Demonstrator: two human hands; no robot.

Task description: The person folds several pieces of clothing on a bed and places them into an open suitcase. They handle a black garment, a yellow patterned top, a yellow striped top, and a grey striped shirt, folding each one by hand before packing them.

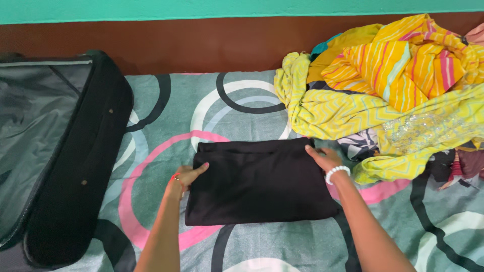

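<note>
A folded black garment [259, 182] lies flat on the patterned bedsheet [166, 126] in front of me. My left hand [187, 176] rests on its left edge, fingers flat on the cloth. My right hand [322, 157], with a white bead bracelet at the wrist, presses on the garment's upper right corner. Neither hand has the cloth lifted off the bed.
An open black suitcase [65, 151] with a grey lining lies at the left. A pile of yellow, orange and striped clothes [393, 85] fills the right side. A brown headboard [201, 45] runs along the back under a teal wall.
</note>
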